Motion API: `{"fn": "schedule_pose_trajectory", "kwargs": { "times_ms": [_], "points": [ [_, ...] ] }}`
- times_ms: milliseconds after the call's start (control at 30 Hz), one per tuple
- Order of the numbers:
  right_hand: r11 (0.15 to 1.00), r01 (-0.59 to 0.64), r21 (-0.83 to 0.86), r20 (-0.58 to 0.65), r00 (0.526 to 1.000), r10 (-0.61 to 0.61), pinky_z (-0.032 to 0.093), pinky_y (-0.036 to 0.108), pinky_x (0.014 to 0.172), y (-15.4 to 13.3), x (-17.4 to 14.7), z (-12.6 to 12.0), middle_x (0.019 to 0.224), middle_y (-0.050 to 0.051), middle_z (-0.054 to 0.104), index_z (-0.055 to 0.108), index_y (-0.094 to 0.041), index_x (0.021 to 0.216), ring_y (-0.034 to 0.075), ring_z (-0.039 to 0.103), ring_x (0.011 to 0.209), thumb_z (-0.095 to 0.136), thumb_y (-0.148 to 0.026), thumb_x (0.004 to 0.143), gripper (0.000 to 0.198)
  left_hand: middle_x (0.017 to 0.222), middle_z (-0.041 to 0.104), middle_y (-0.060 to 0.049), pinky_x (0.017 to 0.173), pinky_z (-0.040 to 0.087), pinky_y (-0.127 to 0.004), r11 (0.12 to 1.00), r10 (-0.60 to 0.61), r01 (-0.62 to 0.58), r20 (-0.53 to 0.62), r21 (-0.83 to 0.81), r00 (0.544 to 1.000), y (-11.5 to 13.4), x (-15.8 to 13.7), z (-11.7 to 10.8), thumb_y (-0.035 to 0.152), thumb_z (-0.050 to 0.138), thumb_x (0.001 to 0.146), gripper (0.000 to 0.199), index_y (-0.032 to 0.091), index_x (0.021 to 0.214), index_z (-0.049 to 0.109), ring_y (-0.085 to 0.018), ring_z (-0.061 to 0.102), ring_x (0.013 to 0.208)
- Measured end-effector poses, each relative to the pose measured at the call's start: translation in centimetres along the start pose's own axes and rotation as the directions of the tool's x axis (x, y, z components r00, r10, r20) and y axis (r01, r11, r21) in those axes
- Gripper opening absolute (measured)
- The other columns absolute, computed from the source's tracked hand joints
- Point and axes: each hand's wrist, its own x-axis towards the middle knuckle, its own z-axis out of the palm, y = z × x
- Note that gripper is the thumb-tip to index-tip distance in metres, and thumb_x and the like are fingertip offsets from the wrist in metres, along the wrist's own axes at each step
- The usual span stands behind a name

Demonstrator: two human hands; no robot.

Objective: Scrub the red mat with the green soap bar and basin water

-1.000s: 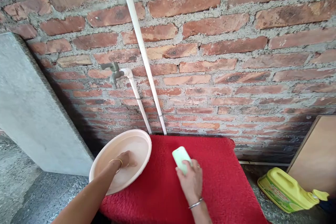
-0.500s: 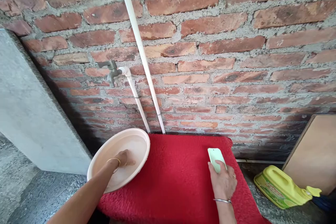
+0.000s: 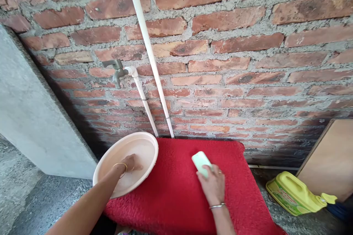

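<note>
A pale green scrub brush (image 3: 201, 160) with rounded corners lies flat on the red fleecy cloth (image 3: 171, 194), its underside hidden against the pile. My right hand (image 3: 213, 183), a silver bangle at the wrist, is closed over the brush's near end. On the left a pale pink basin (image 3: 103, 170) stands tilted on the cloth's edge, with what looks like shallow water inside. My left hand (image 3: 131, 162), wearing a thin gold bangle, reaches down into this basin. Its fingertips are blurred there, and I cannot tell whether they hold anything.
Behind the cloth rises a brick wall (image 3: 204, 91) with a tap (image 3: 118, 72) and white pipes (image 3: 150, 57). A grey slab (image 3: 38, 106) leans at left. A yellow jug (image 3: 298, 194) lies on the floor at right, near a tan board (image 3: 331, 158).
My right hand has slid the brush leftward across the cloth, and the brush is now turned more toward the left. My left hand stays in the basin. The view has shifted slightly.
</note>
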Motion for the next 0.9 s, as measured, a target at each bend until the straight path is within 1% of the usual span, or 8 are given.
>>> {"fn": "schedule_pose_trajectory", "kwargs": {
  "times_ms": [100, 200, 333, 500, 633, 767, 833, 900],
  "points": [
    [0.966, -0.245, -0.084, -0.171, 0.959, 0.228, 0.041, 0.036, 0.072, 5.7, 1.2, -1.2, 0.099, 0.012, 0.062, 0.072, -0.023, 0.105, 0.027, 0.058, 0.087, 0.057, -0.049, 0.087, 0.035, 0.121, 0.065, -0.022, 0.096, 0.048, -0.047, 0.999, -0.025, 0.025, 0.003, 0.021, 1.0, 0.1, -0.1, 0.3, 0.055, 0.079, 0.049, 0.067, 0.017, 0.102, 0.06, -0.04, 0.06, 0.115],
    [0.958, -0.285, -0.026, -0.242, 0.932, 0.271, 0.042, 0.037, 0.071, 6.6, 1.5, -1.2, 0.095, 0.015, 0.062, 0.072, -0.02, 0.104, 0.028, 0.058, 0.085, 0.052, -0.052, 0.088, 0.042, 0.125, 0.063, -0.025, 0.098, 0.046, -0.049, 0.999, -0.029, 0.029, 0.013, 0.044, 0.999, 0.3, -0.3, 0.2, 0.057, 0.077, 0.05, 0.075, 0.013, 0.107, 0.059, -0.042, 0.058, 0.118],
    [0.987, -0.032, 0.158, -0.074, 0.996, 0.044, 0.043, 0.034, 0.08, -0.2, 0.0, 0.4, 0.098, 0.008, 0.063, 0.072, -0.024, 0.097, 0.024, 0.059, 0.089, 0.062, -0.045, 0.083, 0.027, 0.122, 0.065, -0.023, 0.095, 0.048, -0.045, 1.0, -0.014, 0.013, 0.015, 0.027, 1.0, 0.4, -0.5, 0.0, 0.057, 0.077, 0.05, 0.072, 0.013, 0.104, 0.06, -0.039, 0.061, 0.114],
    [0.967, 0.152, 0.206, 0.105, 0.979, -0.176, 0.04, 0.033, 0.086, -6.9, -1.9, 1.2, 0.101, 0.001, 0.062, 0.071, -0.033, 0.095, 0.02, 0.058, 0.094, 0.072, -0.032, 0.077, 0.019, 0.116, 0.068, -0.022, 0.09, 0.05, -0.045, 1.0, -0.007, 0.007, -0.013, 0.011, 1.0, 0.4, -0.7, -0.2, 0.058, 0.078, 0.047, 0.073, 0.013, 0.102, 0.061, -0.039, 0.064, 0.108],
    [0.995, 0.068, 0.075, 0.05, 0.996, -0.072, 0.041, 0.035, 0.084, -1.6, -0.6, -0.1, 0.102, 0.004, 0.062, 0.072, -0.031, 0.097, 0.023, 0.058, 0.093, 0.07, -0.036, 0.079, 0.019, 0.119, 0.066, -0.024, 0.092, 0.049, -0.044, 1.0, -0.003, 0.003, 0.0, 0.0, 1.0, 0.5, -0.7, -0.1, 0.057, 0.078, 0.047, 0.072, 0.012, 0.101, 0.06, -0.039, 0.062, 0.111],
    [0.974, -0.224, -0.029, -0.176, 0.96, 0.215, 0.043, 0.038, 0.075, 6.2, 1.2, -1.5, 0.097, 0.013, 0.062, 0.073, -0.022, 0.1, 0.027, 0.057, 0.085, 0.06, -0.047, 0.084, 0.033, 0.124, 0.063, -0.025, 0.093, 0.047, -0.047, 0.999, -0.043, 0.043, 0.003, -0.014, 0.999, 0.4, -0.4, 0.1, 0.056, 0.08, 0.045, 0.075, 0.012, 0.103, 0.06, -0.043, 0.06, 0.115],
    [0.956, -0.293, -0.002, -0.24, 0.928, 0.284, 0.044, 0.039, 0.073, 7.3, 1.5, -1.4, 0.093, 0.014, 0.061, 0.073, -0.019, 0.1, 0.028, 0.057, 0.084, 0.056, -0.052, 0.086, 0.04, 0.124, 0.064, -0.024, 0.093, 0.047, -0.048, 0.999, -0.049, 0.049, 0.004, -0.018, 0.999, 0.4, -0.4, 0.2, 0.055, 0.08, 0.045, 0.074, 0.013, 0.103, 0.06, -0.043, 0.059, 0.115],
    [0.969, -0.23, 0.084, -0.223, 0.944, 0.244, 0.045, 0.038, 0.076, 5.8, 1.2, -0.7, 0.092, 0.013, 0.061, 0.072, -0.02, 0.098, 0.028, 0.057, 0.087, 0.054, -0.054, 0.085, 0.041, 0.121, 0.066, -0.022, 0.093, 0.047, -0.047, 0.999, -0.037, 0.037, 0.009, -0.02, 0.999, 0.4, -0.5, 0.1, 0.054, 0.081, 0.046, 0.07, 0.014, 0.1, 0.061, -0.042, 0.06, 0.114]
  ]
}}
